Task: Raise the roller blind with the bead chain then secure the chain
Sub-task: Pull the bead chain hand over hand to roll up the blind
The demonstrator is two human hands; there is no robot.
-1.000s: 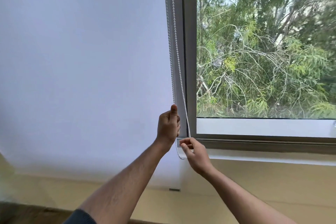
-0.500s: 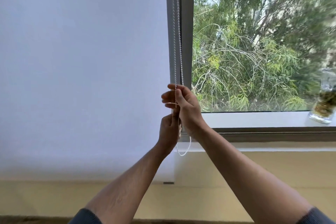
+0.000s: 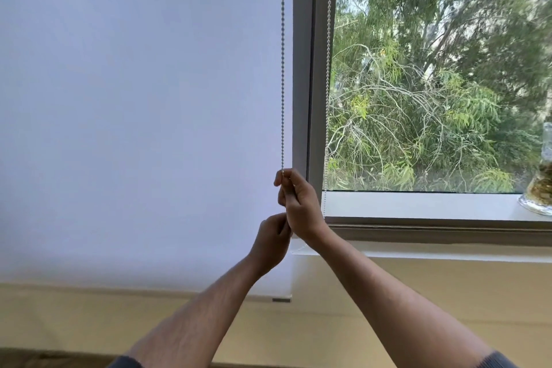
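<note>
A white roller blind (image 3: 134, 113) hangs fully down over the left window, its bottom bar end (image 3: 281, 299) below the sill. The bead chain (image 3: 283, 69) runs taut and straight up along the blind's right edge. A second strand of bead chain (image 3: 329, 54) hangs over the grey window frame to the right. My right hand (image 3: 298, 203) is closed on the taut strand, fingertips pinching it at the top. My left hand (image 3: 273, 240) sits just below and touches it, also closed on the chain. The chain's lower loop is hidden behind my hands.
The grey window frame post (image 3: 310, 69) stands between the blind and the uncovered pane with trees outside. A glass vase (image 3: 540, 188) stands on the sill at the far right. A beige wall (image 3: 418, 293) runs below the sill.
My right hand moved from low by the sill up above my left hand and took the chain. The two strands now hang apart, one taut; the loop below my hands is hidden.
</note>
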